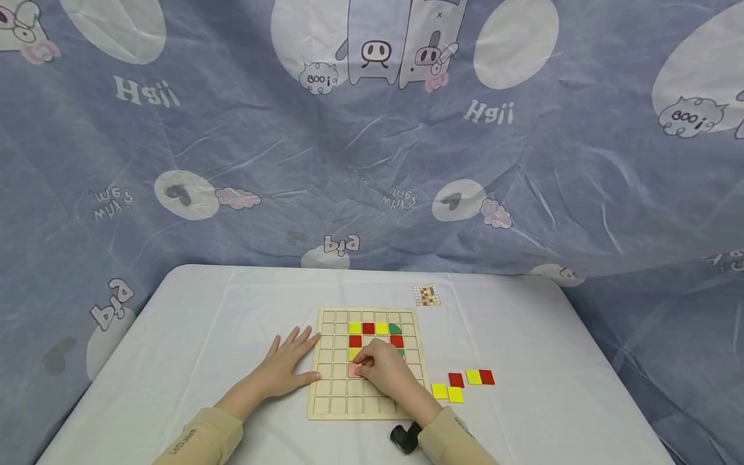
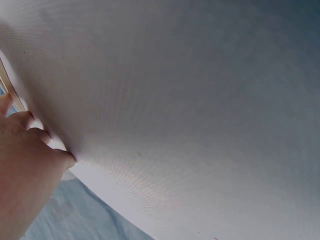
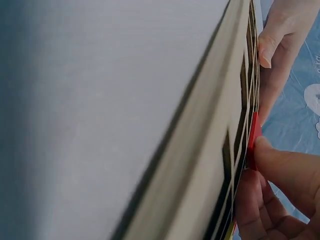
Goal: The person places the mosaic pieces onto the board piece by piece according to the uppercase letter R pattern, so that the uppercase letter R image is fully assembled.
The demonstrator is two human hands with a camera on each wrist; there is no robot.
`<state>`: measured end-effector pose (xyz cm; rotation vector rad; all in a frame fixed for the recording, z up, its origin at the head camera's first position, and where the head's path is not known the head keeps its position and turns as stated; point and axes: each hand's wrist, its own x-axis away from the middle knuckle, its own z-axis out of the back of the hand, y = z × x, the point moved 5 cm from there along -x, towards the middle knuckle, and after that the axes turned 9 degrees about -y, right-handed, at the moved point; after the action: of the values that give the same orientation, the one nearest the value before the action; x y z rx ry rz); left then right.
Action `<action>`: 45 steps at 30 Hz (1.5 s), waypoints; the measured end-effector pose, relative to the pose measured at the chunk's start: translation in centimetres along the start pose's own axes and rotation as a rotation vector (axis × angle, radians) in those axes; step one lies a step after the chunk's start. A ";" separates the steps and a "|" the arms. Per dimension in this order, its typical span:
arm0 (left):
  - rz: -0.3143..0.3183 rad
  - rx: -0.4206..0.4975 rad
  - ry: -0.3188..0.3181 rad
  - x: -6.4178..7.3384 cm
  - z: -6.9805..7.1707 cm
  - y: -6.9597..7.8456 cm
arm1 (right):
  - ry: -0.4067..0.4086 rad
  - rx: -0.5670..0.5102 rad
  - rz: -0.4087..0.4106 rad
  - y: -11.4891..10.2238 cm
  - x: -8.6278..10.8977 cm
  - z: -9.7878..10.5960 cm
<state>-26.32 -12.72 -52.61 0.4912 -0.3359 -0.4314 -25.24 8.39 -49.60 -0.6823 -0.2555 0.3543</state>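
Observation:
A wooden grid board lies flat on the table. My right hand reaches over its middle, pinching a red square tile between thumb and fingers at a cell in the lower left-centre; glare turns that tile pinkish in the head view. My left hand rests with fingers spread, its thumb and a fingertip touching the board's left edge. Above the right hand, cells hold yellow tiles, red tiles and a green quarter-round tile. The right hand hides part of the pattern.
Loose red tiles and yellow tiles lie right of the board. A small printed pattern card sits beyond its far right corner. Near the right sleeve is a black object. A patterned blue cloth hangs behind the white table.

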 end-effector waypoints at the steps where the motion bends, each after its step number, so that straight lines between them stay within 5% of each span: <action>1: 0.000 0.000 0.001 0.0 0.0 0.0 | 0.000 0.000 0.002 -0.1 0.1 0.1; 12: -0.007 -0.002 0.007 0.0 0.0 -0.2 | 0.044 -0.151 -0.029 2.7 2.3 3.7; 19: -0.001 -0.010 0.009 0.0 -0.1 -0.1 | 0.155 -0.136 -0.212 8.0 5.0 8.6; 25: 0.000 0.009 -0.005 0.1 0.0 0.1 | 0.140 -0.062 -0.348 12.7 7.9 11.0; 33: 0.002 -0.008 0.005 0.2 0.1 0.3 | 0.093 0.031 -0.401 15.8 9.8 11.4; 45: -0.004 -0.008 0.007 0.1 0.0 0.1 | 0.083 0.058 -0.398 15.9 9.6 11.1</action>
<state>-26.18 -12.73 -52.56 0.4857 -0.3261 -0.4350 -24.04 30.00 -50.54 -0.5714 -0.2934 -0.0470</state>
